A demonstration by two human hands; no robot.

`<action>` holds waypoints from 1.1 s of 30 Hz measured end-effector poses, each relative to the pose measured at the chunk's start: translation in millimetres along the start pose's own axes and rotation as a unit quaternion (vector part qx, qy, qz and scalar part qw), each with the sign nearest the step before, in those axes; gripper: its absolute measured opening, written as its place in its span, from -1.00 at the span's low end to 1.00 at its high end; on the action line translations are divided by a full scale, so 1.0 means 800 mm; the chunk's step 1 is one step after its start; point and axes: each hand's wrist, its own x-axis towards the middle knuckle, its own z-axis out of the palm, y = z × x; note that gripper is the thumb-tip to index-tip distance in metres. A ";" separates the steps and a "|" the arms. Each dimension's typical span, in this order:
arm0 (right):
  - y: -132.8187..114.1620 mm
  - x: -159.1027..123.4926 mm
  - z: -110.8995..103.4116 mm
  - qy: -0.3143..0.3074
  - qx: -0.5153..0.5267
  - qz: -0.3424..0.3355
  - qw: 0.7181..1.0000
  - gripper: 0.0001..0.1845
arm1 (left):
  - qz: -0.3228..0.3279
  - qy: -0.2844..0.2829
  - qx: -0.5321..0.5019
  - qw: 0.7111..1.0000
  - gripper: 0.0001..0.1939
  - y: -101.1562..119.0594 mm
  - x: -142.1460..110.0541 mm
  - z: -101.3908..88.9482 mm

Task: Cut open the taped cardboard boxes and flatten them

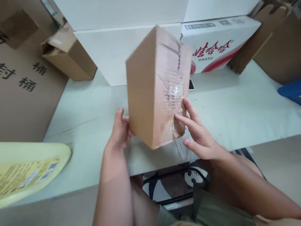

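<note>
Nearest, below the table edge, there is a panda picture between the legs of the person. Above the cloth-covered table, the brown carton stands between the two hands, its long axis roughly upright, a little tilted, and one corner points down. Both hands touch it low, so neither is clearly nearer. The carton rises up and forward from the fingers: it lies to the right of the left hand and to the left of the right hand. The left fingers are curled on its lower left edge and grasp it, with thumb raised; their tips are partly hidden. The right hand is spread, not clenched; two fingertips touch the worn, taped side near its lower right edge, and the thumb is apart. Farther, a phone lies partly behind the carton, before the white box with red characters.
</note>
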 end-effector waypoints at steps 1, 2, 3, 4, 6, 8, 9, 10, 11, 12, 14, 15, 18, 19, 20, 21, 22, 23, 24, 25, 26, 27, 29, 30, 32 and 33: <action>0.001 -0.001 -0.001 0.009 -0.002 0.003 1.000 -0.27 | -0.020 -0.022 0.035 0.999 -0.14 -0.001 -0.001 0.001; 0.002 -0.001 -0.002 0.021 -0.001 0.011 1.000 -0.31 | -0.034 -0.041 0.070 0.996 -0.08 -0.001 -0.003 0.002; 0.003 -0.002 -0.003 0.034 0.004 0.022 0.999 -0.37 | -0.046 -0.061 0.103 0.992 -0.06 -0.002 -0.006 0.001; 0.005 -0.002 -0.004 0.049 0.010 0.034 0.998 -0.44 | -0.060 -0.083 0.133 0.986 -0.06 -0.002 -0.009 0.000; 0.009 -0.001 -0.005 0.078 0.024 0.053 0.995 -0.58 | -0.098 -0.131 0.185 0.969 -0.12 -0.002 -0.016 -0.003; 0.011 0.000 -0.004 0.095 0.029 0.057 0.993 -0.70 | -0.151 -0.168 0.241 0.944 -0.19 -0.001 -0.023 -0.008; 0.011 0.001 -0.003 0.098 0.028 0.057 0.993 -0.75 | -0.169 -0.174 0.271 0.932 -0.22 0.000 -0.025 -0.012; 0.011 0.002 -0.001 0.098 0.027 0.055 0.993 -0.79 | -0.173 -0.165 0.300 0.923 -0.26 0.001 -0.026 -0.016; 0.010 0.003 0.000 0.094 0.026 0.051 0.994 -0.82 | -0.159 -0.139 0.324 0.922 -0.32 0.001 -0.026 -0.021; 0.009 0.004 0.001 0.085 0.027 0.045 0.995 -0.82 | -0.126 -0.092 0.333 0.930 -0.39 0.002 -0.024 -0.025; 0.005 0.005 0.002 0.042 0.031 0.023 0.998 -0.76 | -0.006 0.045 0.270 0.962 -0.55 0.002 -0.017 -0.033; 0.002 0.006 0.003 0.012 0.032 0.008 0.999 -0.73 | 0.073 0.111 0.199 0.971 -0.58 0.002 -0.012 -0.036; -0.006 0.007 0.006 -0.068 0.034 -0.041 0.996 -0.63 | 0.315 0.187 -0.032 0.930 -0.47 -0.001 -0.002 -0.039; -0.008 0.007 0.008 -0.083 0.035 -0.052 0.995 -0.60 | 0.374 0.170 -0.071 0.909 -0.42 -0.002 0.000 -0.039; -0.010 0.007 0.009 -0.092 0.036 -0.058 0.993 -0.58 | 0.415 0.145 -0.087 0.894 -0.38 -0.003 0.001 -0.038; -0.012 0.007 0.011 -0.098 0.037 -0.061 0.993 -0.57 | 0.438 0.117 -0.085 0.887 -0.35 -0.005 0.001 -0.036; -0.013 0.007 0.013 -0.102 0.038 -0.060 0.992 -0.56 | 0.447 0.093 -0.072 0.886 -0.33 -0.007 0.000 -0.035; -0.013 0.007 0.014 -0.105 0.038 -0.057 0.992 -0.54 | 0.447 0.075 -0.055 0.890 -0.32 -0.008 0.000 -0.035; -0.013 0.007 0.015 -0.107 0.037 -0.053 0.992 -0.53 | 0.441 0.064 -0.038 0.894 -0.30 -0.010 0.000 -0.034; -0.012 0.007 0.016 -0.108 0.035 -0.048 0.992 -0.52 | 0.434 0.059 -0.024 0.899 -0.28 -0.012 0.001 -0.035; -0.011 0.007 0.017 -0.108 0.033 -0.045 0.993 -0.52 | 0.426 0.059 -0.014 0.903 -0.27 -0.014 0.003 -0.035; -0.010 0.007 0.018 -0.106 0.031 -0.042 0.993 -0.51 | 0.418 0.063 -0.008 0.906 -0.27 -0.015 0.005 -0.036; -0.007 0.008 0.019 -0.100 0.027 -0.037 0.994 -0.52 | 0.403 0.072 -0.002 0.912 -0.34 -0.017 0.009 -0.038; -0.006 0.008 0.019 -0.097 0.025 -0.035 0.994 -0.53 | 0.397 0.076 0.002 0.915 -0.37 -0.017 0.011 -0.038; -0.005 0.009 0.018 -0.092 0.021 -0.037 0.995 -0.54 | 0.386 0.083 0.011 0.918 -0.42 -0.016 0.013 -0.038; -0.005 0.009 0.017 -0.088 0.018 -0.041 0.995 -0.55 | 0.381 0.086 0.016 0.920 -0.43 -0.016 0.013 -0.037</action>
